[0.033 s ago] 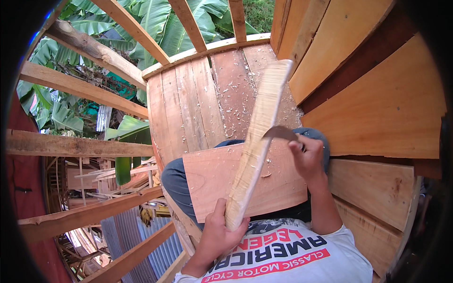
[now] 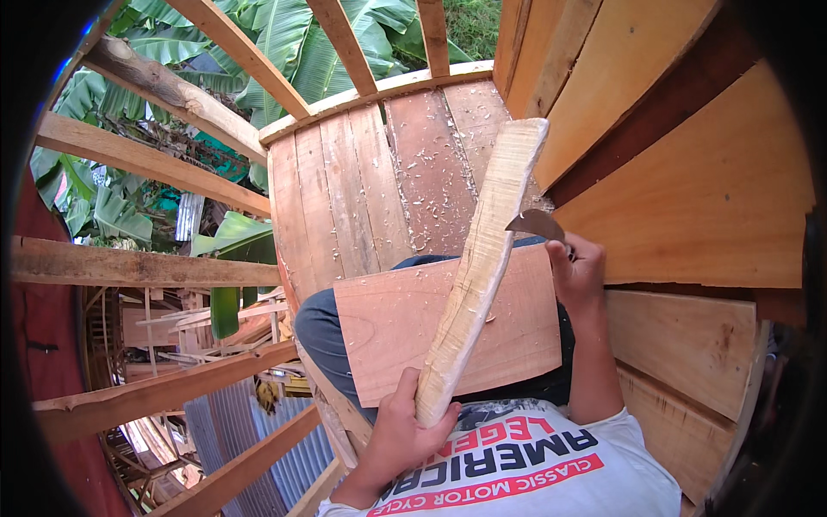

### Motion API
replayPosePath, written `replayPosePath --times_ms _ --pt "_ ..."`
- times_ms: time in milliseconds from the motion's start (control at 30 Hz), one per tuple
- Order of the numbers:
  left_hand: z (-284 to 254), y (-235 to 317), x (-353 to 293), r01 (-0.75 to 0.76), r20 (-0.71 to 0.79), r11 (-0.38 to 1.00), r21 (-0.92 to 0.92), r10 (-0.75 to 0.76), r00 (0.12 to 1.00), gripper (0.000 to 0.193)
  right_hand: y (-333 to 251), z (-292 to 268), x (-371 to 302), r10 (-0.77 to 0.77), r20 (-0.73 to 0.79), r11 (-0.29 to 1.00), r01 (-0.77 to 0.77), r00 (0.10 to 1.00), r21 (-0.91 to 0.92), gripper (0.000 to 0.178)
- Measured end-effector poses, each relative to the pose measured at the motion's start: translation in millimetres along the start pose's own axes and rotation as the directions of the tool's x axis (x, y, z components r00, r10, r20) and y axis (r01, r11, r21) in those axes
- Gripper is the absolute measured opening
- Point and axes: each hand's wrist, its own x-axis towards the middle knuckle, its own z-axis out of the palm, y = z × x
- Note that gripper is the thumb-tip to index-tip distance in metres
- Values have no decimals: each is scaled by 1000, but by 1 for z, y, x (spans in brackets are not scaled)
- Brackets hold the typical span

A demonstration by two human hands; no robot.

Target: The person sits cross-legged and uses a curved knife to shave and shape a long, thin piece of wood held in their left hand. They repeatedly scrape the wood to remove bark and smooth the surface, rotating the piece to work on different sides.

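A long pale piece of wood (image 2: 482, 267) with a ridged face slants up and away from me. My left hand (image 2: 409, 422) grips its near end, thumb on one side and fingers on the other. In my right hand (image 2: 579, 269) is a knife with a short, broad, curved dark blade (image 2: 536, 224); most of its handle is hidden in my fist. The blade tip is close to the right edge of the wood, and I cannot tell whether it touches. Beneath the wood, a flat reddish board (image 2: 379, 327) lies across my lap.
Wood shavings are scattered over the plank floor (image 2: 345, 198). Wooden rails (image 2: 155, 159) enclose the left and far sides, with banana leaves (image 2: 284, 52) beyond them. A plank wall (image 2: 689, 198) stands close on the right. Corrugated metal sheets (image 2: 258, 439) show below the left rails.
The knife and my right hand have moved right and farther away along the wood's edge. The pale wood has shifted slightly right and toward me; my left hand still grips it.
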Motion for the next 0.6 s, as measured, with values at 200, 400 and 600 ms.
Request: replayPosePath --times_ms 200,400,600 --pt "0 -20 -2 51 -34 998 -25 -52 998 39 -5 -23 -5 -87 127 996 85 988 24 57" --pt "0 -7 8 -136 -152 991 9 136 979 39 -44 6 -42 -260 334 960 278 906 -6 58" --pt "-1 -3 2 -87 -138 995 51 94 986 39 -38 -1 -27 -281 234 944 312 931 -110 59"
